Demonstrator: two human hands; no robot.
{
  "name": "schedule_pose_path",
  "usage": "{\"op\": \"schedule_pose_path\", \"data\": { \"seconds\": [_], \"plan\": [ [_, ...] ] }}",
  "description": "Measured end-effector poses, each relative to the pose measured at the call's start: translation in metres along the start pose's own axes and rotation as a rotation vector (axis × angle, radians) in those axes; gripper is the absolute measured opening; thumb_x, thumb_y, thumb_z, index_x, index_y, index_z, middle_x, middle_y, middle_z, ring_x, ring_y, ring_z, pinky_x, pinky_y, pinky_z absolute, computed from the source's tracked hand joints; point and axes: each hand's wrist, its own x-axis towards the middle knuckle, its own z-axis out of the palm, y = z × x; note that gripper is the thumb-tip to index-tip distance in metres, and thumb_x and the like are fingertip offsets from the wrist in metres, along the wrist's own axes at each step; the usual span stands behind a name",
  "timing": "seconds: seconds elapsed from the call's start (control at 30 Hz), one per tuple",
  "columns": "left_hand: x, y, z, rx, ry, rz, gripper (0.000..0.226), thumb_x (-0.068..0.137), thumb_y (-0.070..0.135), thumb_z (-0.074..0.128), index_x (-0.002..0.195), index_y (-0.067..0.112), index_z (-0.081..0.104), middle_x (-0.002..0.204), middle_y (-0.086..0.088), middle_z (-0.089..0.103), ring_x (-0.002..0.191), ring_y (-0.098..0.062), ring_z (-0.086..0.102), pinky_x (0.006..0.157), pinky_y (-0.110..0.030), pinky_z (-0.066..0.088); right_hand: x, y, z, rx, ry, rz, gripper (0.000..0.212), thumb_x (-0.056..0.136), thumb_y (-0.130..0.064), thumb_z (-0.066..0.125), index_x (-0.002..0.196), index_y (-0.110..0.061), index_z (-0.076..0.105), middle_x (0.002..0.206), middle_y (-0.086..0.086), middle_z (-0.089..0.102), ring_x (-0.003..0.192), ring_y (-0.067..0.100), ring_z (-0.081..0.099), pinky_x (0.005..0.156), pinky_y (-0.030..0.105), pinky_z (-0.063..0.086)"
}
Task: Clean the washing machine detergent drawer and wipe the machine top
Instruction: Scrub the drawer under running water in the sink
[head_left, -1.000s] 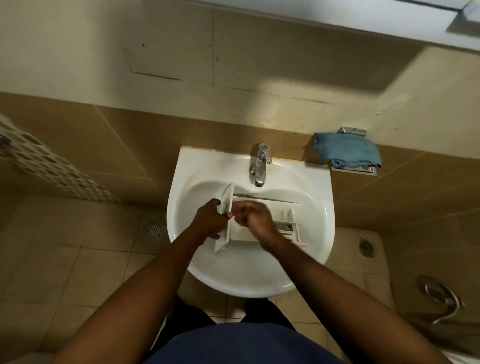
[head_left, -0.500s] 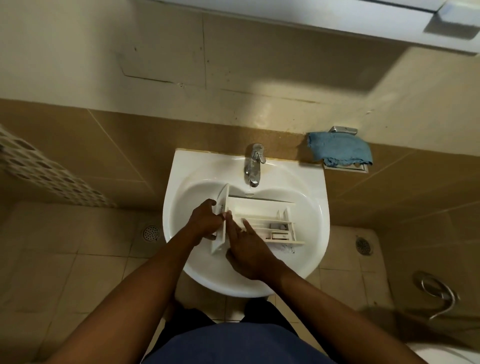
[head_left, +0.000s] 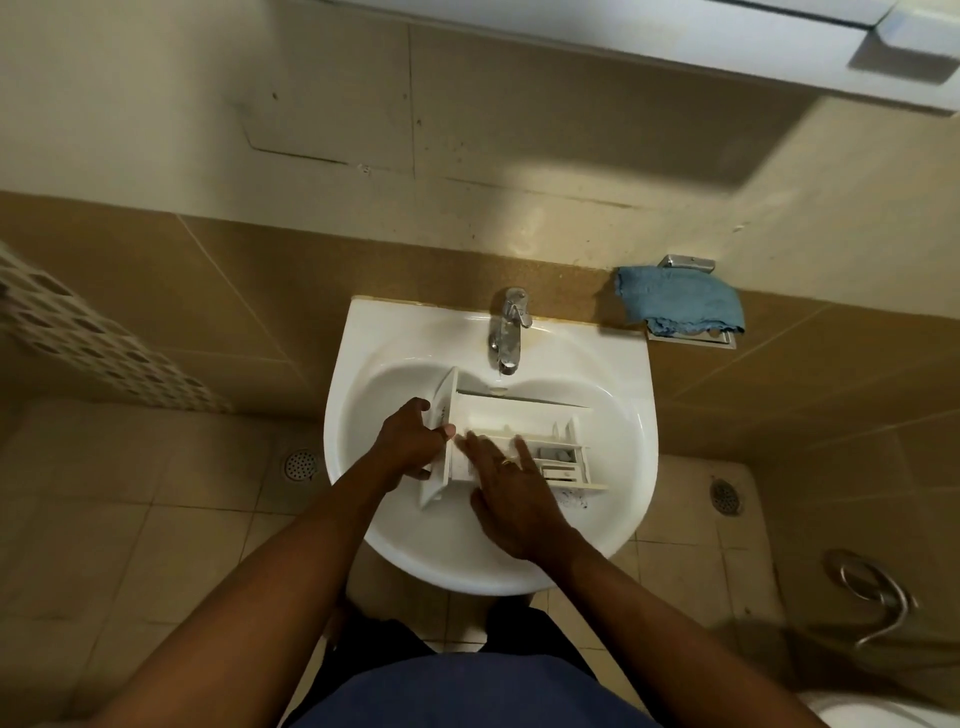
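The detergent drawer (head_left: 524, 415) is out of the washing machine and sits in the bowl of a white sink (head_left: 363, 353), just below the tap (head_left: 506, 330). So the first part of the job is under way. The left hand (head_left: 410, 447) has its fingers curled round the front panel of the drawer and holds it steady. The right hand (head_left: 511, 493) lies flat, with its fingers straight and spread over the little boxes inside the drawer. It holds no cloth or brush. It looks like the person is rubbing the drawer clean with bare fingers. I cannot see water coming from the tap.

I think a lot is left to do. The drawer has to be finished and put back, and the top of the machine has to be wiped. The machine is not in view.

The room is a small bathroom. The wall (head_left: 260, 270) has brown tiles low down and is pale higher up. A blue cloth (head_left: 680, 304) hangs on a metal holder beside the sink. The floor (head_left: 156, 519) has pale tiles, with a round drain (head_left: 300, 464) on each side of the sink.
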Motion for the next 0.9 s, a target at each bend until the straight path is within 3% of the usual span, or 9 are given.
{"op": "schedule_pose_path", "data": {
  "seconds": [0.1, 0.17, 0.4, 0.5, 0.57, 0.7, 0.77, 0.83, 0.9],
  "plan": [
    [-0.001, -0.001, -0.001, -0.006, -0.001, -0.006, 0.068, 0.093, 0.032, 0.073, 0.150, 0.023, 0.037, 0.131, -0.014, 0.058, 0.107, -0.033, 0.064, 0.054, -0.035, 0.060, -0.002, 0.024, -0.008, -0.111, 0.021, 0.062, 0.054, 0.105, -0.037, 0.032, 0.147, -0.006, 0.047, 0.152, 0.015, 0.050, 0.148, 0.031, 0.038, 0.125, 0.059, 0.011],
    [-0.001, 0.000, 0.000, -0.012, -0.003, -0.008, 0.068, 0.093, 0.032, 0.072, 0.150, 0.022, 0.036, 0.130, -0.014, 0.058, 0.105, -0.032, 0.065, 0.055, -0.035, 0.061, 0.005, 0.028, -0.016, -0.084, 0.069, 0.064, 0.054, 0.105, -0.036, 0.030, 0.142, -0.005, 0.054, 0.149, 0.013, 0.055, 0.146, 0.030, 0.043, 0.124, 0.059, 0.015],
    [-0.003, 0.001, -0.001, -0.005, 0.002, -0.001, 0.069, 0.092, 0.033, 0.074, 0.149, 0.022, 0.037, 0.129, -0.014, 0.059, 0.103, -0.033, 0.066, 0.053, -0.033, 0.061, 0.011, -0.011, 0.003, 0.104, 0.012, 0.036, 0.066, 0.105, -0.035, 0.040, 0.163, -0.016, 0.015, 0.163, 0.008, 0.036, 0.154, 0.023, 0.025, 0.127, 0.051, 0.011],
    [-0.002, 0.000, 0.000, -0.004, 0.006, -0.006, 0.070, 0.092, 0.034, 0.074, 0.150, 0.022, 0.036, 0.131, -0.014, 0.059, 0.107, -0.034, 0.065, 0.054, -0.034, 0.061, -0.003, 0.012, -0.004, -0.045, 0.027, 0.018, 0.055, 0.104, -0.036, 0.041, 0.156, -0.021, 0.032, 0.158, 0.003, 0.044, 0.153, 0.024, 0.029, 0.126, 0.055, 0.013],
    [-0.002, -0.001, 0.000, -0.004, 0.004, -0.009, 0.070, 0.092, 0.034, 0.074, 0.150, 0.022, 0.036, 0.132, -0.014, 0.058, 0.107, -0.034, 0.065, 0.053, -0.034, 0.060, 0.003, 0.027, -0.015, -0.016, 0.018, 0.022, 0.047, 0.104, -0.038, 0.037, 0.147, -0.021, 0.045, 0.147, 0.003, 0.057, 0.143, 0.024, 0.046, 0.125, 0.052, 0.018],
    [-0.002, 0.001, 0.000, -0.010, -0.001, -0.021, 0.068, 0.093, 0.033, 0.073, 0.150, 0.021, 0.036, 0.131, -0.014, 0.058, 0.107, -0.033, 0.065, 0.052, -0.033, 0.059, 0.050, 0.038, -0.035, 0.456, 0.244, 0.322, 0.034, 0.094, -0.023, 0.053, 0.125, -0.022, 0.069, 0.112, -0.004, 0.077, 0.104, 0.014, 0.070, 0.099, 0.028, 0.049],
    [-0.002, 0.001, 0.001, -0.001, 0.006, -0.028, 0.068, 0.093, 0.033, 0.073, 0.150, 0.021, 0.037, 0.132, -0.015, 0.058, 0.108, -0.034, 0.064, 0.049, -0.032, 0.057, 0.081, 0.038, -0.041, 0.846, 0.345, 0.614, 0.024, 0.089, -0.006, 0.059, 0.101, -0.016, 0.078, 0.096, -0.001, 0.079, 0.088, 0.017, 0.074, 0.084, 0.029, 0.057],
    [-0.003, 0.003, 0.002, 0.019, 0.013, -0.026, 0.068, 0.094, 0.034, 0.072, 0.150, 0.021, 0.037, 0.132, -0.014, 0.058, 0.108, -0.034, 0.064, 0.047, -0.031, 0.056, 0.106, 0.042, -0.051, 1.417, 0.311, 0.920, 0.023, 0.091, 0.004, 0.049, 0.083, -0.002, 0.070, 0.069, 0.006, 0.073, 0.060, 0.020, 0.067, 0.065, 0.027, 0.057],
    [-0.003, 0.003, 0.003, 0.024, 0.014, -0.027, 0.067, 0.094, 0.033, 0.072, 0.149, 0.022, 0.037, 0.130, -0.013, 0.059, 0.107, -0.032, 0.065, 0.047, -0.030, 0.055, 0.118, 0.050, -0.061, 1.749, 0.335, 1.088, 0.024, 0.090, 0.011, 0.038, 0.081, 0.004, 0.059, 0.067, 0.017, 0.069, 0.062, 0.025, 0.067, 0.072, 0.032, 0.061]
  ]
}}
